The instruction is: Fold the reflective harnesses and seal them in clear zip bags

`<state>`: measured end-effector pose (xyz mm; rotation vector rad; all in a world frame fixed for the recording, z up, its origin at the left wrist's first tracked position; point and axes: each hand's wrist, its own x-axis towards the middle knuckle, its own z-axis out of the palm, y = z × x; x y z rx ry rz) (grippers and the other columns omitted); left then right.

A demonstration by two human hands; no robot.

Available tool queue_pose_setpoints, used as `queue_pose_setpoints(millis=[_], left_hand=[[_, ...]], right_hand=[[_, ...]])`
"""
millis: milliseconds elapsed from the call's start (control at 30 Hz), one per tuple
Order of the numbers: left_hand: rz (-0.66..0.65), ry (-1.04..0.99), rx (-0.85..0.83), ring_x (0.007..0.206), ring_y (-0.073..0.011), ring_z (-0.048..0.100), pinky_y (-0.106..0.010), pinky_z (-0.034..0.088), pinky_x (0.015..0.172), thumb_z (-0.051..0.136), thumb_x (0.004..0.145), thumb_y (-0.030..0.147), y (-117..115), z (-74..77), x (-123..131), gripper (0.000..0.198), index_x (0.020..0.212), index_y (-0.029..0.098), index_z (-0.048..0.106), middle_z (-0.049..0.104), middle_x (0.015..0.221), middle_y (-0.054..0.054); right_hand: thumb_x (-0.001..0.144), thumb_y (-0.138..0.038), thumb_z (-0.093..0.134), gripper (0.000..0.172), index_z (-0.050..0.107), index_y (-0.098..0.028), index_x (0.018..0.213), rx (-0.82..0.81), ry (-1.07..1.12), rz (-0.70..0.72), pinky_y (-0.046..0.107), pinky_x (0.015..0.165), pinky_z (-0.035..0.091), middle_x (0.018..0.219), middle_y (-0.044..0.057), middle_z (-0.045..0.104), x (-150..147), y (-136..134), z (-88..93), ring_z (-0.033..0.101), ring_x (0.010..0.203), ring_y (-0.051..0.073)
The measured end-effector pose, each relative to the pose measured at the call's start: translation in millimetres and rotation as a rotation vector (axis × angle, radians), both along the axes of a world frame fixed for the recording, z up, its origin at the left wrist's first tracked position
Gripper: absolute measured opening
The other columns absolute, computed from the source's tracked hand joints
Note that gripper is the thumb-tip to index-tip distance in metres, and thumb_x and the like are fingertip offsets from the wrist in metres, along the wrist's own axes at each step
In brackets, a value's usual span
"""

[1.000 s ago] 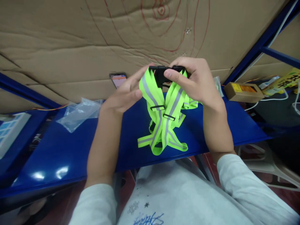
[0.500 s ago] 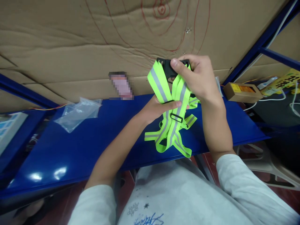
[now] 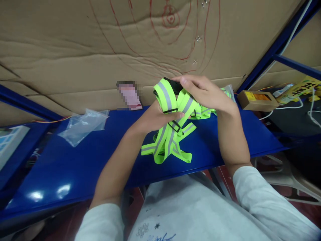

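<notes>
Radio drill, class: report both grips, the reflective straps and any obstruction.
Left grip closed around neon-yellow reflective straps. Right grip at black buckle, partly covering it. Clear plastic bag off left, on blue table; no obstruction seen.

The person wears a loose, pale grey shirt (image 3: 190, 207) with long sleeves, its cloth slightly mottled. On the front, near the lower edge of view, are a small dark star (image 3: 157, 226), an outlined snowflake (image 3: 142, 230) and, below them, blue handwriting-style lettering (image 3: 162, 237) that is cut off and unreadable. The plain left sleeve (image 3: 101, 222) and the right sleeve (image 3: 265, 197), which creases into soft folds, both stop partway along the forearms, leaving the left hand (image 3: 155, 117) and right hand (image 3: 208, 88) bare.
</notes>
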<state>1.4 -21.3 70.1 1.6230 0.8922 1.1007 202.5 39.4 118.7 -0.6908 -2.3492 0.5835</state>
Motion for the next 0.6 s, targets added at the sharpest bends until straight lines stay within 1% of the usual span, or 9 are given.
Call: queue_pose_setpoints(millis=[33, 100, 167, 233, 300, 333, 400, 500, 600], left_hand=[[-0.004, 0.005, -0.004, 0.129, -0.0338, 0.065, -0.045, 0.055, 0.107, 0.088, 0.076, 0.037, 1, 0.1, -1, 0.051, 0.121, 0.017, 0.071, 0.073, 0.129, -0.010], [-0.070, 0.031, -0.031, 0.122, -0.0321, 0.068, -0.043, 0.057, 0.103, 0.088, 0.076, 0.036, 2, -0.4, -3, 0.055, 0.124, 0.018, 0.070, 0.075, 0.124, -0.009], [-0.156, 0.100, -0.040, 0.109, -0.0289, 0.072, -0.039, 0.060, 0.094, 0.087, 0.076, 0.037, 4, -1.5, -5, 0.048, 0.117, 0.018, 0.073, 0.077, 0.113, -0.007], [-0.222, 0.212, -0.027, 0.093, -0.0245, 0.072, -0.034, 0.060, 0.082, 0.084, 0.077, 0.039, 7, -3.0, -7, 0.034, 0.102, 0.017, 0.076, 0.078, 0.099, -0.005], [-0.239, 0.306, -0.021, 0.082, -0.0208, 0.070, -0.030, 0.058, 0.073, 0.081, 0.078, 0.039, 10, -3.9, -10, 0.025, 0.090, 0.017, 0.077, 0.077, 0.089, -0.003], [-0.237, 0.326, -0.029, 0.080, -0.0198, 0.069, -0.030, 0.057, 0.072, 0.080, 0.078, 0.038, 11, -3.9, -11, 0.024, 0.089, 0.017, 0.077, 0.077, 0.087, -0.002], [-0.242, 0.318, -0.055, 0.082, -0.0194, 0.070, -0.030, 0.058, 0.076, 0.080, 0.077, 0.035, 13, -3.0, -13, 0.024, 0.094, 0.017, 0.078, 0.077, 0.090, -0.002], [-0.273, 0.284, -0.116, 0.088, -0.0204, 0.071, -0.033, 0.059, 0.086, 0.082, 0.075, 0.033, 14, -0.9, -16, 0.027, 0.097, 0.018, 0.078, 0.079, 0.093, -0.002], [-0.239, 0.227, -0.196, 0.093, -0.0233, 0.073, -0.037, 0.060, 0.090, 0.086, 0.070, 0.033, 13, -0.5, -16, 0.031, 0.097, 0.019, 0.079, 0.079, 0.096, -0.003]], right_hand=[[0.106, -0.064, 0.041, 0.055, 0.069, -0.020, 0.122, 0.028, -0.023, 0.006, 0.037, 0.104, 0.050, 0.126, 0.008, 0.071, 3, -5, 2.6, 0.062, 0.124, 0.023], [0.099, -0.067, 0.055, 0.060, 0.064, -0.021, 0.136, 0.039, -0.123, 0.036, 0.039, 0.107, 0.050, 0.139, 0.010, 0.066, 6, -14, 4.4, 0.060, 0.131, 0.027], [0.089, -0.065, 0.070, 0.067, 0.062, -0.020, 0.139, -0.015, -0.303, 0.104, 0.037, 0.101, 0.052, 0.141, 0.011, 0.065, 5, -17, 2.0, 0.064, 0.124, 0.028], [0.086, -0.061, 0.075, 0.061, 0.068, -0.017, 0.128, -0.123, -0.489, 0.221, 0.032, 0.085, 0.054, 0.122, 0.010, 0.074, 0, -15, -2.4, 0.070, 0.100, 0.024], [0.088, -0.058, 0.073, 0.048, 0.073, -0.014, 0.107, -0.204, -0.608, 0.310, 0.027, 0.069, 0.049, 0.094, 0.005, 0.075, -7, -10, -6.1, 0.065, 0.077, 0.017], [0.089, -0.057, 0.072, 0.045, 0.074, -0.014, 0.098, -0.218, -0.632, 0.322, 0.025, 0.064, 0.045, 0.085, 0.003, 0.073, -10, -9, -7.2, 0.061, 0.070, 0.015], [0.089, -0.056, 0.072, 0.042, 0.073, -0.014, 0.088, -0.197, -0.626, 0.274, 0.024, 0.059, 0.039, 0.075, 0.000, 0.068, -13, -7, -7.6, 0.055, 0.064, 0.012], [0.088, -0.055, 0.074, 0.041, 0.072, -0.015, 0.082, -0.151, -0.568, 0.199, 0.024, 0.058, 0.035, 0.067, -0.002, 0.063, -13, -8, -6.1, 0.048, 0.058, 0.010], [0.088, -0.055, 0.074, 0.041, 0.070, -0.016, 0.079, -0.160, -0.524, 0.227, 0.024, 0.058, 0.033, 0.064, -0.003, 0.059, -12, -9, -5.4, 0.046, 0.058, 0.009]])
